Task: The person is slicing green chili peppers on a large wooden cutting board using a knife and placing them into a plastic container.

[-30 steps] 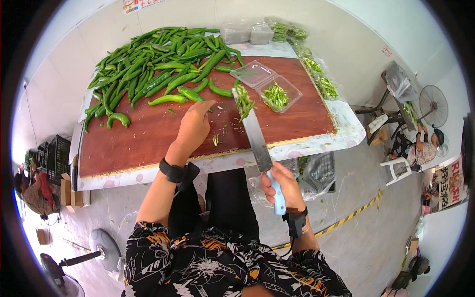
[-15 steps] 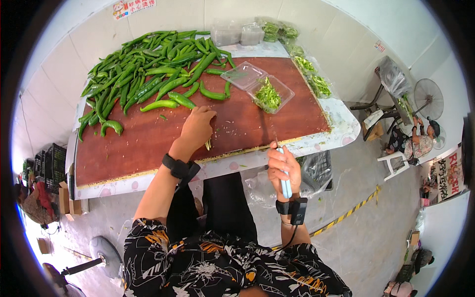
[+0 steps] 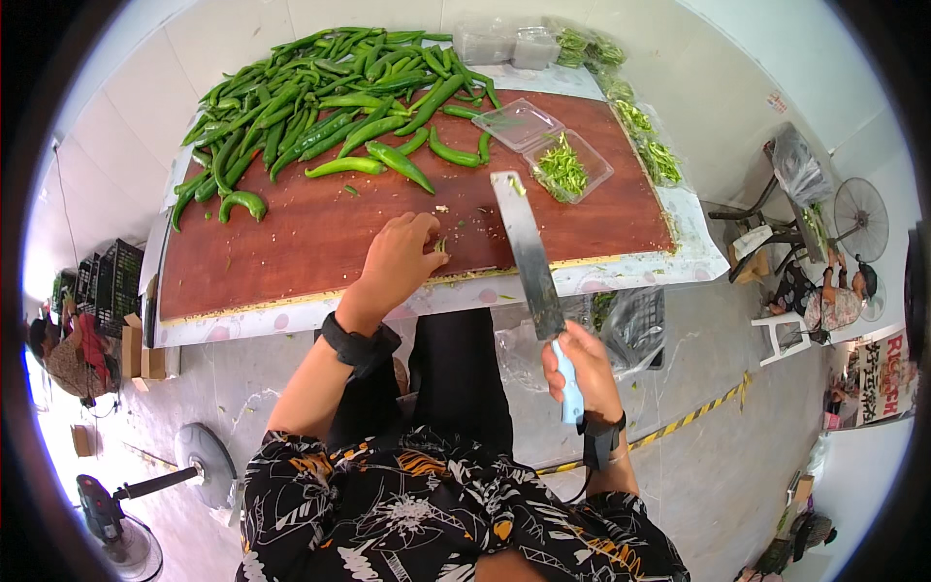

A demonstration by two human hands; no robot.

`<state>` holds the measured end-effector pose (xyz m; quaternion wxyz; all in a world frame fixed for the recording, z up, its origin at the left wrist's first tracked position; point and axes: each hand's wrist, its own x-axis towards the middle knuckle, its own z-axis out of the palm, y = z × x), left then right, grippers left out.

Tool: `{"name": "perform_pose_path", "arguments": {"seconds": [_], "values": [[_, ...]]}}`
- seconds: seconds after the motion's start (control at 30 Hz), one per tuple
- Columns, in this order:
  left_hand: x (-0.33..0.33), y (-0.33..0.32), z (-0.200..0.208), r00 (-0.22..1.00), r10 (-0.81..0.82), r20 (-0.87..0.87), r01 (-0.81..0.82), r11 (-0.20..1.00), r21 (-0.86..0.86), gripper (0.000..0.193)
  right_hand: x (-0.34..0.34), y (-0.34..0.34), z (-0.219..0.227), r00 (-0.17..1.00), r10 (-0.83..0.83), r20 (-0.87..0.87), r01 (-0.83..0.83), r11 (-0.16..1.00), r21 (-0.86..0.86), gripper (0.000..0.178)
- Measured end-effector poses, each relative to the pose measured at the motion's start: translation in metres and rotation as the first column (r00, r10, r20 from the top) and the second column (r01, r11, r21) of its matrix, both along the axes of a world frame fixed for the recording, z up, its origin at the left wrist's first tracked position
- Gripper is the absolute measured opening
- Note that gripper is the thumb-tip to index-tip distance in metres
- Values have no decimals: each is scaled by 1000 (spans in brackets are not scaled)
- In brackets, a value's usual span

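Note:
My right hand (image 3: 588, 373) grips the light blue handle of a long kitchen knife (image 3: 531, 262). Its broad blade points away from me, over the front edge of the reddish-brown board (image 3: 310, 228). My left hand (image 3: 400, 254) rests low at the board's near edge, fingers curled and thumb beside a few small green pepper pieces (image 3: 440, 246). Beyond it lie a single green pepper (image 3: 401, 166) and a lighter one (image 3: 345, 167), in front of a big heap of whole green peppers (image 3: 320, 92). Cut green pieces (image 3: 561, 171) fill part of an open clear plastic box (image 3: 593, 184).
Stacked clear boxes (image 3: 485, 44) and filled packs (image 3: 635, 121) line the back and right edges of the table. Under the table sits a plastic-lined crate (image 3: 635, 330). A person (image 3: 836, 296) sits at far right near a standing fan (image 3: 860, 219); black crates (image 3: 116, 281) stand at left.
My right hand has moved down and right, and the knife blade has swung into full view. My left hand has shifted slightly along the near edge. The head view has tilted a little.

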<state>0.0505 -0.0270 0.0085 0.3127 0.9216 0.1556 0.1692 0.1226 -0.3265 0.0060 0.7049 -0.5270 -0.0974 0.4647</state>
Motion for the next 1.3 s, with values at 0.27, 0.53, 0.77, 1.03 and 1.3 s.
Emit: {"name": "perform_pose_path", "arguments": {"seconds": [0.27,0.53,0.77,1.03,1.3], "values": [[11,-3,-15,996,35,80,-44,992,116,15,-22,-19,-5,993,119,12,-115,976,-184,22],[11,-4,-13,993,92,68,-96,993,66,16,-29,-14,-6,974,226,8,-221,959,-177,22],[12,-5,-15,982,135,135,-123,988,-94,18,-29,-3,-5,966,257,9,-252,952,-173,18],[10,-13,6,939,82,335,-23,984,-176,23,-22,-4,-3,979,163,-120,-172,982,-74,21],[-35,-4,-7,944,175,280,-132,977,-166,24,25,14,3,947,98,-306,51,893,446,26]]}}
